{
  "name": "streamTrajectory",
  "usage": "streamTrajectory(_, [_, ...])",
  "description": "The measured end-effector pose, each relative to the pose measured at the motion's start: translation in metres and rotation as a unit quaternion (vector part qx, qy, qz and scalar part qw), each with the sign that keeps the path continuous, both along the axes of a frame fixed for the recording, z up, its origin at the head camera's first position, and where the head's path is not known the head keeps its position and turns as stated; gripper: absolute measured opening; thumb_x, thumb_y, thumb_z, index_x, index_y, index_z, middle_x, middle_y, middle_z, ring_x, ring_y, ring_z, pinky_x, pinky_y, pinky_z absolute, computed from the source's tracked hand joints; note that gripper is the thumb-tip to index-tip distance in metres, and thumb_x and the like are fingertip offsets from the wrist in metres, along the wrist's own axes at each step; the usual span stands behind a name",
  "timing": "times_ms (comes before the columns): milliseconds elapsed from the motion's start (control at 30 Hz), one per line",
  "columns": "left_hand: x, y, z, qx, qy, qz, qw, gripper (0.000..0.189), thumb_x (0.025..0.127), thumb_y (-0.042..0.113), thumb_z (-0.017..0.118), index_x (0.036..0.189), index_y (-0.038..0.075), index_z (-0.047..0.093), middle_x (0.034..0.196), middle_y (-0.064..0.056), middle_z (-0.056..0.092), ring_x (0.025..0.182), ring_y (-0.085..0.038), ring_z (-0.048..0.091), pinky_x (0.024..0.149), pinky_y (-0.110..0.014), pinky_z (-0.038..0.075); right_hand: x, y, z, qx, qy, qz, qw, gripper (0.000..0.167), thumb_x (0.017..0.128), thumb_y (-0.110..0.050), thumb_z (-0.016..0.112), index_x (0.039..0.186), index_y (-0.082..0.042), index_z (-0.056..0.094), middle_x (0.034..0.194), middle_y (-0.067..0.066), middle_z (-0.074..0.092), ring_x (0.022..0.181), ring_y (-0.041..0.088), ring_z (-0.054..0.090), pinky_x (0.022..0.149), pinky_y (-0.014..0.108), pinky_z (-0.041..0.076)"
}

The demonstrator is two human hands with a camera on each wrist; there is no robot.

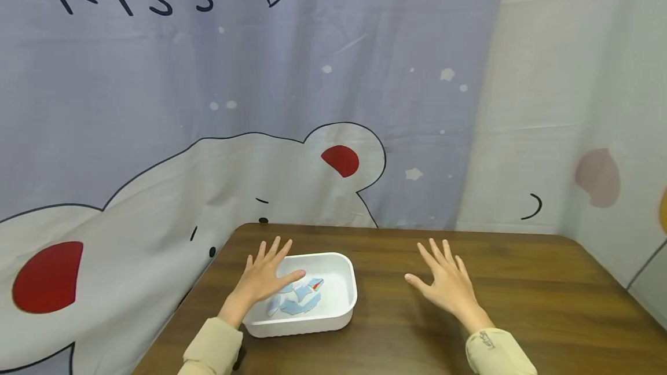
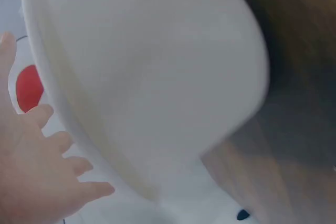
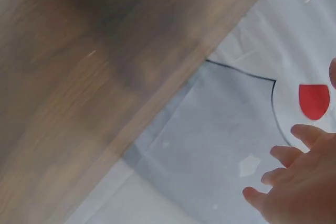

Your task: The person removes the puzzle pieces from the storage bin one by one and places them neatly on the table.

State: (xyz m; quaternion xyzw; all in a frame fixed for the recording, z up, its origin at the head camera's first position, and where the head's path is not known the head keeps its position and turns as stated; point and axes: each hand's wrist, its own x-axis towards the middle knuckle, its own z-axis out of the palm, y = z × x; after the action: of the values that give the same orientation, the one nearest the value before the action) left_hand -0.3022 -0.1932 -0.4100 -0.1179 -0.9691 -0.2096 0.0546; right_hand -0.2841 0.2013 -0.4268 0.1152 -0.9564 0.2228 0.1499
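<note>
Step in hand: ready position, as I judge it, with no piece taken up. My left hand (image 1: 264,278) hangs over the left part of the white tray (image 1: 337,297), its fingers extended and spread, the thumb pointing right across the tray. It has hold of nothing. My right hand (image 1: 448,285) hovers above the right side of the wooden table (image 1: 396,328), well apart from the tray, fingers likewise fanned wide and gripping nothing.

Location of parts: the light-blue pieces (image 1: 292,307) lie loosely on the tray floor, toward its left and middle; the tray itself stands on the left side of the table. One piece with a red mark (image 1: 316,284) lies just beyond my left thumb. My left hand hides part of the contents, so I cannot give a full count.

Next move, in my judgement: to lift a piece, lower one hand into the tray and bring thumb and forefinger together on a single edge. The pieces look thin and flat; expect them to slide or to come up in pairs. If the right hand is used, bring it left first, clear of the near-right rim.
</note>
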Motion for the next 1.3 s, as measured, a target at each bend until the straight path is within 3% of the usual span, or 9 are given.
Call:
streamTrajectory(200, [0.002, -0.022, -0.007, 0.019, 0.016, 0.015, 0.9996, 0.092, 0.086, 0.063, 0.058, 0.156, 0.015, 0.022, 0.163, -0.021, 0.013, 0.148, -0.049, 0.007, 0.110, -0.074, 0.010, -0.006, -0.026, -0.001, -0.011, 0.046, 0.026, 0.9986, 0.081, 0.087, -0.049, 0.064, 0.152, -0.011, 0.034, 0.160, 0.017, 0.028, 0.150, 0.045, 0.013, 0.115, 0.066, 0.013])
streamTrajectory(367, [0.009, -0.043, -0.019, 0.021, 0.030, 0.046, 0.9983, 0.087, 0.089, 0.051, 0.062, 0.154, 0.007, 0.026, 0.160, -0.029, 0.017, 0.145, -0.053, 0.013, 0.109, -0.074, 0.017, -0.012, -0.064, -0.004, -0.020, 0.061, 0.070, 0.9955, 0.082, 0.085, -0.047, 0.067, 0.151, -0.008, 0.035, 0.159, 0.015, 0.032, 0.150, 0.042, 0.018, 0.115, 0.065, 0.017])
streamTrajectory(500, [0.011, -0.052, -0.031, 0.023, 0.030, 0.062, 0.9974, 0.081, 0.090, 0.041, 0.064, 0.152, 0.002, 0.029, 0.157, -0.032, 0.022, 0.143, -0.057, 0.018, 0.106, -0.074, 0.022, -0.019, -0.099, -0.006, -0.057, 0.026, 0.117, 0.9912, 0.076, 0.087, -0.040, 0.068, 0.148, -0.004, 0.039, 0.157, 0.019, 0.034, 0.150, 0.042, 0.018, 0.115, 0.064, 0.020])
streamTrajectory(633, [0.008, -0.053, -0.041, 0.031, 0.031, 0.070, 0.9966, 0.074, 0.093, 0.030, 0.063, 0.149, -0.005, 0.030, 0.154, -0.035, 0.027, 0.140, -0.057, 0.026, 0.106, -0.070, 0.028, -0.026, -0.132, -0.006, -0.113, -0.015, 0.173, 0.9783, 0.068, 0.088, -0.025, 0.069, 0.144, 0.003, 0.042, 0.153, 0.026, 0.037, 0.147, 0.047, 0.023, 0.113, 0.064, 0.024])
streamTrajectory(800, [0.008, -0.054, -0.046, 0.049, 0.026, 0.098, 0.9936, 0.069, 0.093, 0.022, 0.061, 0.144, -0.014, 0.032, 0.148, -0.034, 0.037, 0.135, -0.050, 0.040, 0.108, -0.060, 0.035, -0.033, -0.163, -0.010, -0.155, -0.056, 0.241, 0.9563, 0.058, 0.087, -0.010, 0.068, 0.137, 0.011, 0.046, 0.141, 0.030, 0.050, 0.133, 0.048, 0.045, 0.107, 0.059, 0.036])
streamTrajectory(900, [0.006, -0.051, -0.045, 0.062, 0.034, 0.104, 0.9921, 0.063, 0.093, 0.017, 0.060, 0.142, -0.016, 0.035, 0.140, -0.035, 0.047, 0.126, -0.049, 0.051, 0.103, -0.057, 0.041, -0.037, -0.173, -0.012, -0.168, -0.082, 0.258, 0.9480, 0.048, 0.085, -0.003, 0.066, 0.129, 0.013, 0.053, 0.130, 0.031, 0.058, 0.119, 0.048, 0.057, 0.098, 0.055, 0.046])
streamTrajectory(967, [0.005, -0.049, -0.044, 0.069, 0.037, 0.103, 0.9916, 0.060, 0.092, 0.012, 0.058, 0.140, -0.016, 0.037, 0.134, -0.036, 0.053, 0.119, -0.049, 0.057, 0.099, -0.057, 0.045, -0.039, -0.177, -0.013, -0.165, -0.093, 0.260, 0.9469, 0.041, 0.083, 0.002, 0.066, 0.122, 0.014, 0.058, 0.122, 0.031, 0.062, 0.109, 0.047, 0.063, 0.092, 0.053, 0.050])
streamTrajectory(1067, [0.004, -0.047, -0.044, 0.071, 0.039, 0.103, 0.9914, 0.056, 0.090, 0.006, 0.056, 0.139, -0.016, 0.039, 0.127, -0.037, 0.057, 0.110, -0.050, 0.061, 0.094, -0.057, 0.048, -0.043, -0.182, -0.016, -0.136, -0.098, 0.253, 0.9529, 0.033, 0.078, 0.007, 0.066, 0.110, 0.013, 0.065, 0.111, 0.028, 0.068, 0.099, 0.042, 0.067, 0.087, 0.049, 0.052])
streamTrajectory(1300, [0.007, -0.056, -0.048, 0.078, 0.019, 0.123, 0.9891, 0.056, 0.087, -0.001, 0.055, 0.138, -0.014, 0.040, 0.124, -0.038, 0.058, 0.108, -0.050, 0.063, 0.091, -0.057, 0.050, -0.044, -0.194, -0.023, -0.102, -0.148, 0.246, 0.9524, 0.033, 0.067, 0.012, 0.065, 0.099, 0.006, 0.071, 0.100, 0.018, 0.073, 0.094, 0.032, 0.066, 0.082, 0.040, 0.053])
